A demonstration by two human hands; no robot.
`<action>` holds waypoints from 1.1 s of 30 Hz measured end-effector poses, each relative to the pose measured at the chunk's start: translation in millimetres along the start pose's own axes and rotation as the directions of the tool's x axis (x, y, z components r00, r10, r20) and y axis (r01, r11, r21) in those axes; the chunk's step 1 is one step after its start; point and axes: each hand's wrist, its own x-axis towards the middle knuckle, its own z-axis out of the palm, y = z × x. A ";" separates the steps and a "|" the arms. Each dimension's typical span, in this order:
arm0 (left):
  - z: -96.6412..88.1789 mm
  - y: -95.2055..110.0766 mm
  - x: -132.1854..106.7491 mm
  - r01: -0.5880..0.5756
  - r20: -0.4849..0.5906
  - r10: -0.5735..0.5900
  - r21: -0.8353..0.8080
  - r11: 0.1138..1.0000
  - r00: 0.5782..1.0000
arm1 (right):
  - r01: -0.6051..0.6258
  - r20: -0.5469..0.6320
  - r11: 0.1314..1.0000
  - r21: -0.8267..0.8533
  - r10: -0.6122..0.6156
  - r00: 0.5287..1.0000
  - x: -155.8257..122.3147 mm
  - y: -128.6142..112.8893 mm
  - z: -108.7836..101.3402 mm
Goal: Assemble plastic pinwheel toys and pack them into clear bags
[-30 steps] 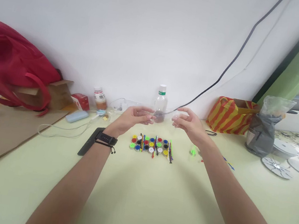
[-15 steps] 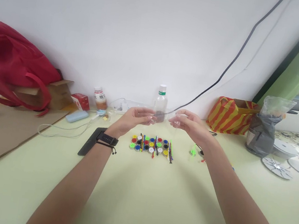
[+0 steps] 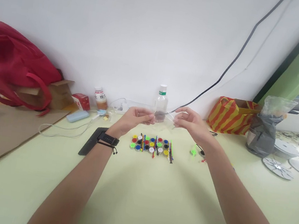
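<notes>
Above the table, my left hand [image 3: 134,119] is closed in a pinch, with a small clear piece at its fingertips, too faint to name. Facing it across a short gap, my right hand [image 3: 191,125] pinches a thin white stick [image 3: 170,114] that slants up to the left; something clear shows by its fingertips. Below both hands lie several small coloured round pieces [image 3: 151,144] in rows, with bundles of thin coloured sticks [image 3: 171,152] between and beside them. A bright green piece [image 3: 193,152] and a dark one sit near my right wrist.
A clear bottle [image 3: 161,102] stands behind the gap between my hands. A black phone-like slab [image 3: 89,146] lies under my left wrist. At left are a red bag [image 3: 14,58] and a drink bottle [image 3: 100,98]; at right, a striped bag [image 3: 230,114] and grey discs [image 3: 277,168].
The thin white stick now shows at my right fingertips, where a small clear shape was seen before. My right fingers have shifted slightly; my left hand has barely moved.
</notes>
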 end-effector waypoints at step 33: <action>3.2 13.7 -10.3 0.077 0.287 -0.040 -0.118 0.990 0.957 | 0.018 0.007 1.000 -0.009 -0.018 1.000 1.2 4.5 7.1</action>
